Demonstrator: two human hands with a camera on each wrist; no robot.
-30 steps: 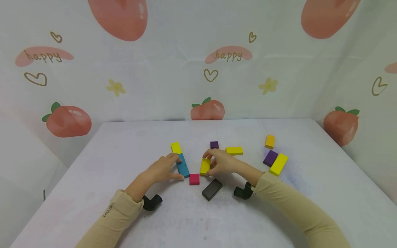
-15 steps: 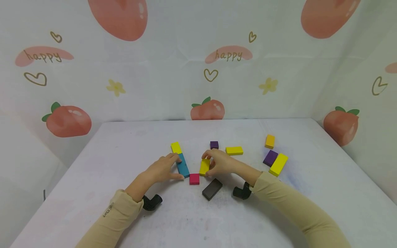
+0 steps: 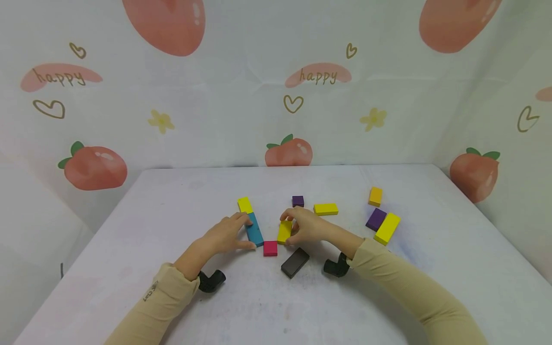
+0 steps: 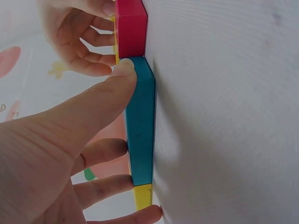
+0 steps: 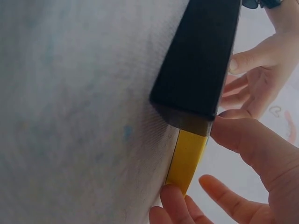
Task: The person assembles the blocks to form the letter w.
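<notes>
My left hand (image 3: pixel 226 235) holds a blue block (image 3: pixel 255 233), its thumb at the near end and fingertips along the side, as the left wrist view shows. A yellow block (image 3: pixel 245 205) touches the blue block's far end. Beside the near end lies a small red block (image 3: pixel 270 248). With thumb and fingers, my right hand (image 3: pixel 307 226) grips another yellow block (image 3: pixel 284 232) lying flat, its near end by the red block. In the right wrist view a black block (image 5: pixel 198 60) partly covers that yellow block (image 5: pixel 187 156).
Nearer me on the white table (image 3: pixel 241 316) lies the black block. Behind my right hand are a small purple block (image 3: pixel 298 201) and a yellow block (image 3: pixel 325 209). Farther right sit an orange block (image 3: pixel 375 196), a purple block (image 3: pixel 376 219) and a long yellow block (image 3: pixel 387 228).
Over the last second my right hand and its yellow block have shifted very slightly to the left. The left hand and the other blocks stay in place.
</notes>
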